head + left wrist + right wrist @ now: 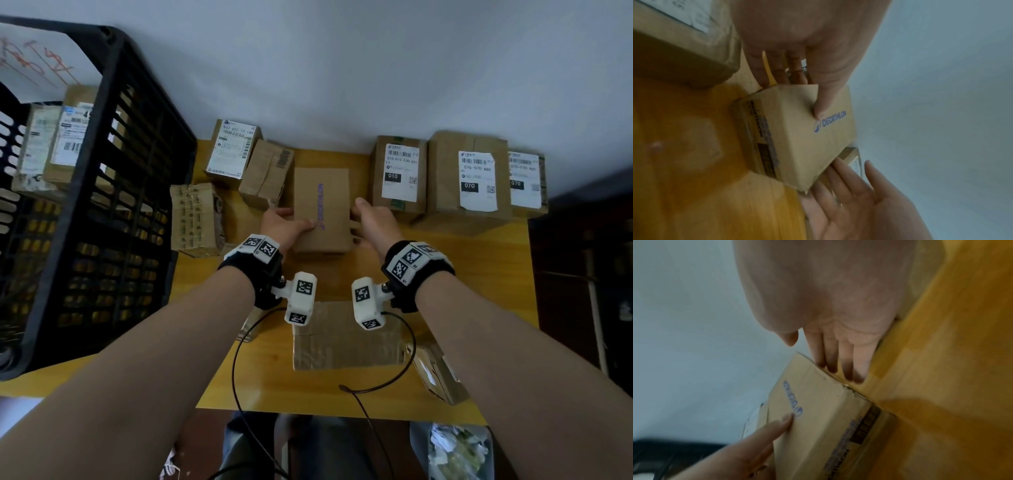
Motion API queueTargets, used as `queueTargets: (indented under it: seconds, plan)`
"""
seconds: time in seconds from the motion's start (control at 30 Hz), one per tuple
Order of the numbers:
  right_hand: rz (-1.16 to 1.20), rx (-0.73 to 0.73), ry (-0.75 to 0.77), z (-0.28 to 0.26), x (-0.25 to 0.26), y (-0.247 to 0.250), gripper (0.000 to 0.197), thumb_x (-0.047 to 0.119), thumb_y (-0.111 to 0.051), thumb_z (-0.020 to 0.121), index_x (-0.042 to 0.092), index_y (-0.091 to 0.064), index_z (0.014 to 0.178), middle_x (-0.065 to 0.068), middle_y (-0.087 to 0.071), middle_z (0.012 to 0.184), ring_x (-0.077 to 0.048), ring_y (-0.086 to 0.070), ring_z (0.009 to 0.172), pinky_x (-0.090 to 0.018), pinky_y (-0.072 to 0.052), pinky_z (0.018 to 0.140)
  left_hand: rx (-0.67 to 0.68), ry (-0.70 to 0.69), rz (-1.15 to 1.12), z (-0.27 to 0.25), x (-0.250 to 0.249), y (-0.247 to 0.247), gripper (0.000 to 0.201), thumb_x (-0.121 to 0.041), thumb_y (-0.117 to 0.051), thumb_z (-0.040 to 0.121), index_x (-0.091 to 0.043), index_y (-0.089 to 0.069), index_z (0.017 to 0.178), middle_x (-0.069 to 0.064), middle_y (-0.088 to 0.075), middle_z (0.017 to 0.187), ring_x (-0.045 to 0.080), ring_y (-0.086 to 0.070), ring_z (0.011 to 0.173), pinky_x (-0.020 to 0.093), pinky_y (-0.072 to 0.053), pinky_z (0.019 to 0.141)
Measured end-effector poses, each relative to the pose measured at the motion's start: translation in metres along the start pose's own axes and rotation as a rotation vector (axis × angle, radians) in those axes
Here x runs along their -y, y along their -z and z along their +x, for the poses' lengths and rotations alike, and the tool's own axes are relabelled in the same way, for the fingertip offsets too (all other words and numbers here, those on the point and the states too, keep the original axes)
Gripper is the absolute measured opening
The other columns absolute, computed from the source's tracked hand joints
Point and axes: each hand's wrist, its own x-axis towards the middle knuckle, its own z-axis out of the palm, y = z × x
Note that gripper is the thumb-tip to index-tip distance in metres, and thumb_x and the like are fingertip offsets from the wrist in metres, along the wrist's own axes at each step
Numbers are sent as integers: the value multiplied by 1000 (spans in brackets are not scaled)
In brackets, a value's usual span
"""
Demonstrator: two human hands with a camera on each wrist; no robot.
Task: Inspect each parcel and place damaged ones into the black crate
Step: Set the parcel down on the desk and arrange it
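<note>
A plain cardboard parcel with purple Decathlon print lies flat on the yellow table, mid-back. My left hand grips its left edge, thumb on the top face beside the logo and fingers down the side. My right hand lies against the right side with straight fingers, its thumb lifted clear. The black crate stands at the left and holds labelled parcels.
Behind the held parcel are a white-labelled box and a tilted brown box; a heavily taped parcel lies to the left. Three labelled boxes line the right. A flat parcel and another lie nearer.
</note>
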Motion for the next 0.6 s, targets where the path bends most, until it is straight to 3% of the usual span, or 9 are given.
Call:
queueTargets:
  seconds: [0.03,0.07,0.1,0.2,0.27,0.3,0.37,0.5,0.6]
  plan:
    - [-99,-16,72,-2,3,1,44,44,-43,108,9,-67,96,-15,-68,88,-29,-67,84,-34,-53,77,23,22,8,0,0,2,75,-22,-90,79,-8,-52,142,11,-62,139,20,-60,112,27,-51,80]
    - [-199,-29,155,-5,7,1,46,42,-39,110,12,-64,86,-10,-64,80,-25,-61,74,-29,-45,66,45,41,10,1,-1,4,73,-23,-89,80,-8,-53,142,11,-63,138,20,-60,110,24,-51,73]
    - [-275,-15,242,-7,10,1,48,40,-37,111,11,-67,90,-8,-67,86,-24,-60,74,-30,-42,64,57,45,14,2,-1,5,72,-23,-89,80,-9,-54,141,11,-63,137,20,-60,108,22,-49,67]
    - [-505,124,387,-14,27,-8,57,40,-30,113,0,-70,112,-17,-72,110,-29,-67,99,-36,-50,84,65,26,38,3,-2,7,71,-24,-89,81,-11,-54,142,10,-65,134,21,-62,103,22,-49,62]
    - [-682,267,323,-14,35,-18,52,34,-27,114,2,-64,132,-19,-61,139,-30,-54,133,-39,-42,109,75,32,42,2,-2,8,71,-24,-88,82,-12,-54,143,9,-65,133,21,-63,101,24,-51,62]
    - [-735,305,270,-12,37,-23,49,29,-26,114,3,-57,142,-18,-51,152,-31,-44,143,-39,-35,115,79,39,41,3,-2,8,71,-26,-88,81,-13,-55,142,10,-65,133,22,-63,101,25,-52,63]
    - [-858,322,225,-5,41,-31,46,25,-26,114,4,-51,147,-20,-46,155,-34,-43,142,-39,-36,113,79,52,41,5,-1,9,73,-30,-90,79,-15,-56,142,10,-66,132,25,-65,105,28,-54,65]
    - [-926,343,179,11,43,-39,41,26,-34,112,1,-61,130,-19,-60,137,-33,-57,123,-32,-41,90,105,126,3,8,-2,11,76,-31,-93,74,-16,-57,139,10,-66,132,27,-66,110,37,-60,81]
    - [-962,351,161,15,45,-41,42,25,-33,112,-1,-60,134,-21,-58,139,-35,-57,124,-34,-43,93,116,178,-21,7,-4,12,75,-31,-94,74,-16,-57,138,8,-66,127,21,-66,97,32,-56,66]
